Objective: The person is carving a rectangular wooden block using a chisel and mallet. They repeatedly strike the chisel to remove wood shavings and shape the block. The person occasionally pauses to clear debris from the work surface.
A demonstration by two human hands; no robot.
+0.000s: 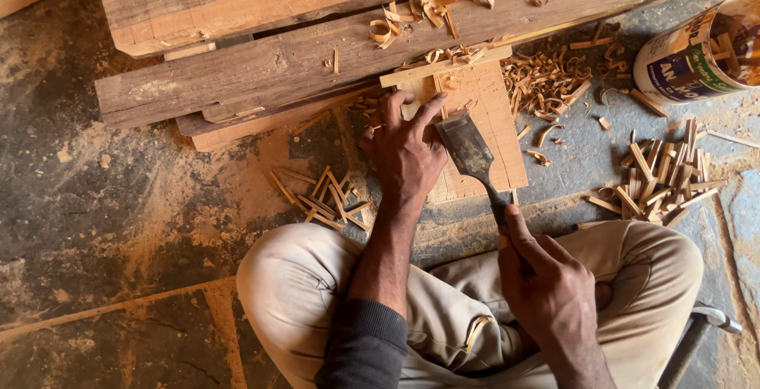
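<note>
Chisel, broad-bladed and dark, running on a slant from lower right to upper left across a pale wooden board on the floor. Nearest, above the bent knees in light trousers: right hand wrapped tight around the chisel handle, thumb laid along it and pointing up toward the blade. Long axis of the tool leading away from that hand, forward and a little to the left, cutting edge at the far end near the thumb of the other hand. Further out: left hand pressed flat on the board, fingers spread and bent over the workpiece, thumb stretched right, touching or just beside the blade tip; gripping nothing, only bearing down. Blade between the two hands, left hand the nearer to the edge, right the nearer to the handle. Beside the board, small piles of cut wood slivers to the right and more to the left. Beyond, curled shavings scattered near a thin strip lying across the board's far end. Farthest: heavy rough beams stacked crosswise, and a tipped white bucket at the upper right holding offcuts.
</note>
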